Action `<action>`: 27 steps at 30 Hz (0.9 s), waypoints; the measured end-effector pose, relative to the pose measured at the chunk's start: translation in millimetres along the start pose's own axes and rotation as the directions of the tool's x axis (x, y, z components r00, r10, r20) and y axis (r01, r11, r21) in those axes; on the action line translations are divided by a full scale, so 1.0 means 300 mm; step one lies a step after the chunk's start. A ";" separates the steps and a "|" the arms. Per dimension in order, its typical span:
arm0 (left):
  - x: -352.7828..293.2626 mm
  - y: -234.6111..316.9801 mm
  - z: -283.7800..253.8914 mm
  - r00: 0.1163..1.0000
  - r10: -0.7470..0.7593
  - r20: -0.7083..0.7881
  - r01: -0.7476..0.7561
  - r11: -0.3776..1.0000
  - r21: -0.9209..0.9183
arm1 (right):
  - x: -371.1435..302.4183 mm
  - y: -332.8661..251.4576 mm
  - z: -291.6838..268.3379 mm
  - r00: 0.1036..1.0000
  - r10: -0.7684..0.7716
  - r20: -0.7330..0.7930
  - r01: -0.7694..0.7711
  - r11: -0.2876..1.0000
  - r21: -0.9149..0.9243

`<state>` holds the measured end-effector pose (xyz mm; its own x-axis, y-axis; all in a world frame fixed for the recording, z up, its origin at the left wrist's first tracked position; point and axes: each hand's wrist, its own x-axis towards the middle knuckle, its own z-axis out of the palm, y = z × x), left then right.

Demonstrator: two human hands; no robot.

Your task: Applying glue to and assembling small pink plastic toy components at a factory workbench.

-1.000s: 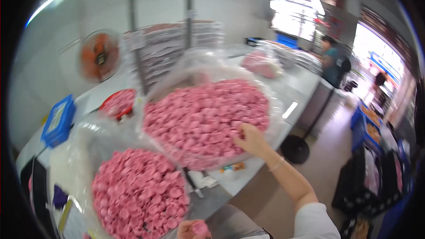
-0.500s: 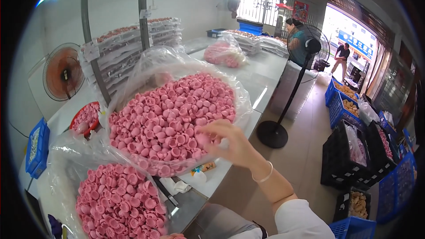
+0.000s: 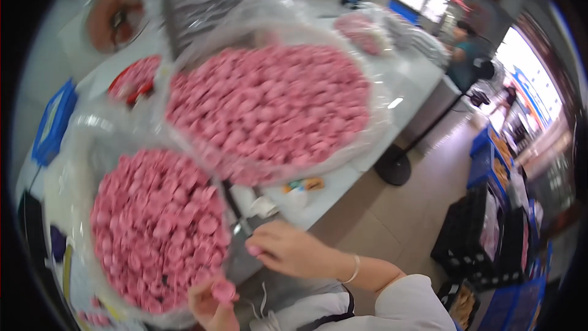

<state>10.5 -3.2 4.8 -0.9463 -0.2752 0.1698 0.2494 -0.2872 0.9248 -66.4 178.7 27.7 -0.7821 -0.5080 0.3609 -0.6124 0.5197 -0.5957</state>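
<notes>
Low in the view, my left hand (image 3: 209,308) pinches a small pink cup-shaped shell (image 3: 223,290), its hollow side showing. Just to the right and higher, my right hand (image 3: 291,250) is closed around a second pink piece (image 3: 254,249), only partly visible between the fingertips. The two hands are apart. Beside my left hand lies a clear plastic bag (image 3: 78,147) holding a heap of pink shells (image 3: 159,227). Beyond my right hand, a larger clear bag (image 3: 381,107) holds another pile of pink shells and rounded pieces (image 3: 269,110).
On the table a red basin (image 3: 124,83) of pink pieces and a blue tray (image 3: 54,124) stand at the left. A dark bar (image 3: 236,205) and white crumpled tissue (image 3: 264,207) lie between the bags and the table edge. A standing fan (image 3: 395,165) and stacked crates (image 3: 468,230) are at the right.
My right hand has left the larger bag and come down toward my left hand, carrying a pink piece. My left hand has risen into view with its shell. The whole view has shifted and blurred.
</notes>
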 end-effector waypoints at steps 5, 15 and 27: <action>0.041 -0.016 0.021 0.984 -0.123 0.127 0.146 0.970 -0.195 | 0.012 -0.022 -0.030 0.992 0.045 -0.117 0.001 0.930 0.369; 0.049 -0.012 0.015 0.938 -0.164 0.306 0.172 0.985 0.001 | 0.007 -0.028 0.030 0.988 -0.103 -0.112 0.136 0.924 0.356; 0.061 -0.015 0.034 0.908 -0.226 0.352 0.230 0.973 0.032 | -0.006 -0.004 0.010 0.969 -0.225 -0.098 0.244 0.933 0.266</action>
<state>-10.0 2.4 7.2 -0.9884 0.1375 0.0649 0.0187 -0.3135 0.9494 -63.9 177.1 25.6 -0.6315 -0.5422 0.5543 -0.7311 0.1780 -0.6587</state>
